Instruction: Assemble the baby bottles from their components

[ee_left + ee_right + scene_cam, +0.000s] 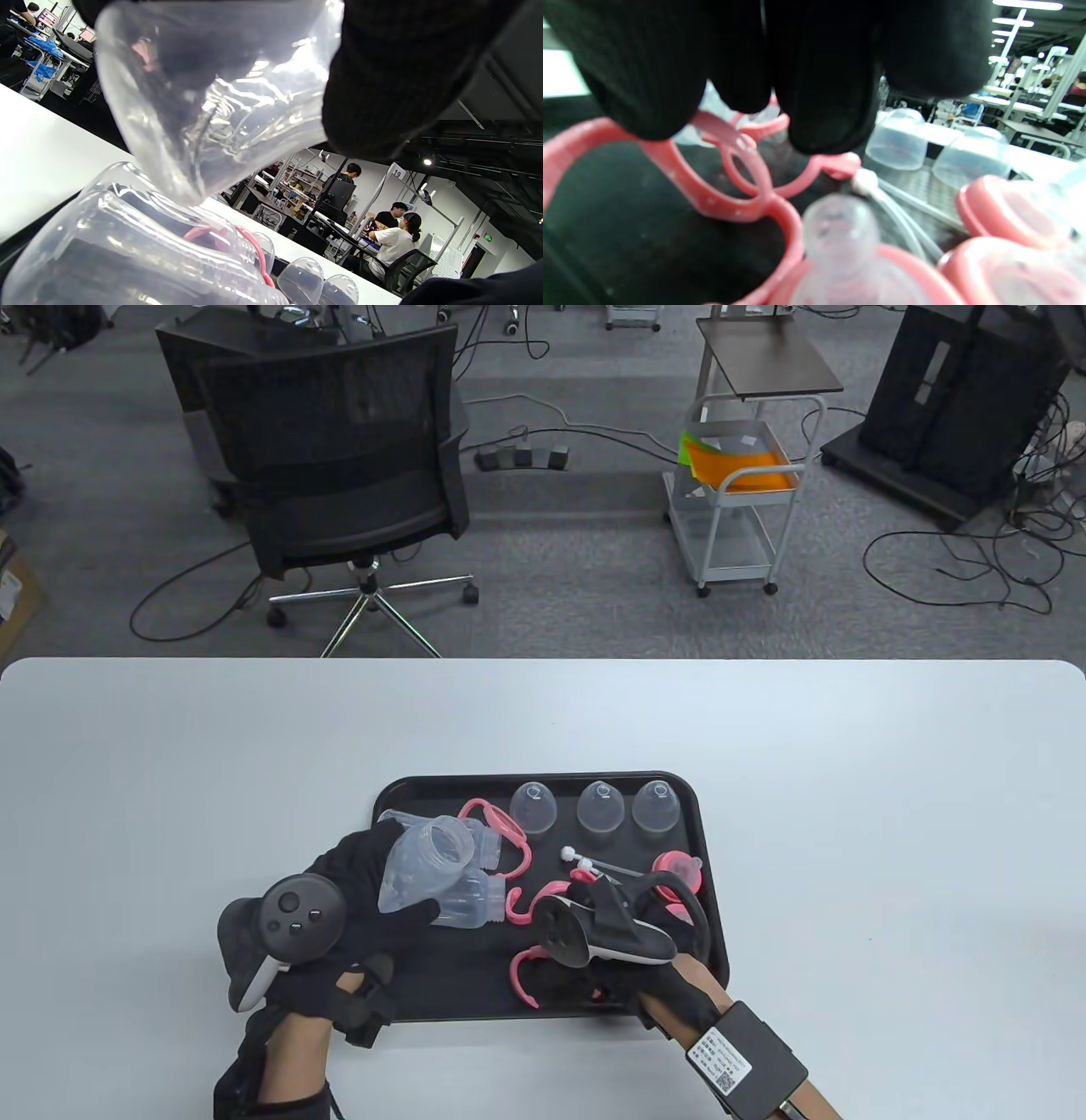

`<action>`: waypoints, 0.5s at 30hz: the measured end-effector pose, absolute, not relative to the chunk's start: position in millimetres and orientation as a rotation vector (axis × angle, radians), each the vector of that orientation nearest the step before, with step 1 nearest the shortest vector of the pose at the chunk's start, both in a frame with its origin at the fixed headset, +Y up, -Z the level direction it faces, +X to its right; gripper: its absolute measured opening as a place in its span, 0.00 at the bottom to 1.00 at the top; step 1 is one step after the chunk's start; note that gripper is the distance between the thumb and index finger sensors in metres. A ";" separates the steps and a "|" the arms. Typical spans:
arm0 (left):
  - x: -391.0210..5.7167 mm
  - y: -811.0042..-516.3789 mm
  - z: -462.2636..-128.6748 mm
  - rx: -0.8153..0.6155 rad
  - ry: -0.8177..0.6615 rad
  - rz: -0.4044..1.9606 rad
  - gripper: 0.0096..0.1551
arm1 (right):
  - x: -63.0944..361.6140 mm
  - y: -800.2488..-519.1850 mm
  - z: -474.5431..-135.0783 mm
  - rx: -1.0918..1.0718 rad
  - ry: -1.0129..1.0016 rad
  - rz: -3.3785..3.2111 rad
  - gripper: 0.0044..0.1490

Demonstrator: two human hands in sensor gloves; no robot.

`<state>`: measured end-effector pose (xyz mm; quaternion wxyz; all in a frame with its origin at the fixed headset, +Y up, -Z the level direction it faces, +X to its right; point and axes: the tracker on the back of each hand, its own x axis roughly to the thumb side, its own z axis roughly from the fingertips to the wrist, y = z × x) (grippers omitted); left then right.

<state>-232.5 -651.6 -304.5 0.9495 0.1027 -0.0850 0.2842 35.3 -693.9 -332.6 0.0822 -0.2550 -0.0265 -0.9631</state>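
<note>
Two gloved hands work over the black tray (pixel 713 848) on the white counter (pixel 170 746). Left hand (pixel 356 916) fingers curl round a clear bottle body (pixel 420 869), lifted above two others. Right hand (pixel 619 937) fingers reach down at a pink handle ring (pixel 729 199); whether they grip it cannot be told. Squeezed loosely, the slick bottle could slip and scatter the nipple collars (pixel 679 874) beside the right fingers.

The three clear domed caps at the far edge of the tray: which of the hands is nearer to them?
Neither clearly. The left hand, gripping a clear bottle, and the right hand, among pink handles, both sit nearer the person than the caps.
</note>
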 end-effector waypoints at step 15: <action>-229.7 -653.8 -304.8 0.213 -0.169 0.576 0.62 | 31.3 -688.9 -326.6 -0.827 -0.004 -2.877 0.30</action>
